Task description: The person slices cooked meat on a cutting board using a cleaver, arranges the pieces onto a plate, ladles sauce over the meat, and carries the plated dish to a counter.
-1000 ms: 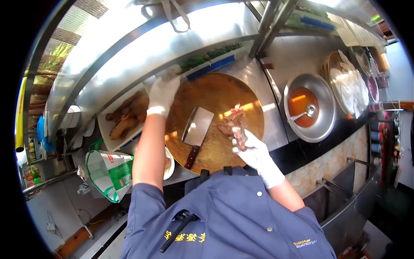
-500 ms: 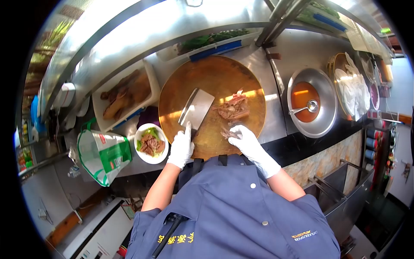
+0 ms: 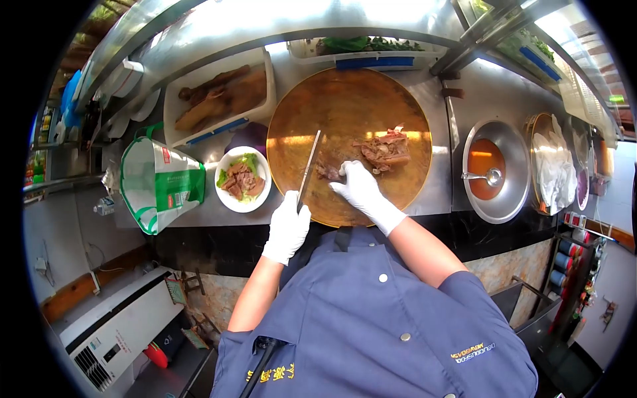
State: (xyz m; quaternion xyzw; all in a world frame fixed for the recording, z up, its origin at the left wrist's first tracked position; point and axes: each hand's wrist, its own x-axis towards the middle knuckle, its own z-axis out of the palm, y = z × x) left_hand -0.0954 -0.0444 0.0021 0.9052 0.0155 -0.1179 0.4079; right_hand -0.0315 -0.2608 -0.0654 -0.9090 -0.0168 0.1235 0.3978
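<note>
My left hand (image 3: 288, 229), in a white glove, is closed round the handle of a cleaver (image 3: 309, 162). Its blade stands nearly edge-on above the round wooden chopping board (image 3: 332, 99). On the board, my gloved right hand (image 3: 363, 189) has its fingertips and thumb against a small piece of meat (image 3: 326, 172), just right of the blade. Partly behind that hand lies a larger bony chunk of meat (image 3: 388, 151). Left of the board, a white bowl (image 3: 221, 194) holds sliced meat on green leaves.
A white tub (image 3: 174, 136) of large meat pieces stands at the back left, above a green-and-white bag (image 3: 179, 182). To the right are a metal basin (image 3: 516, 179) with reddish liquid and a ladle (image 3: 492, 176), then white plastic bags (image 3: 556, 169). A metal shelf (image 3: 371, 38) overhangs the back.
The cleaver has turned from lying flat to nearly edge-on. My right hand has moved left across the board with the small piece of meat, closer to the blade. The camera view has shifted.
</note>
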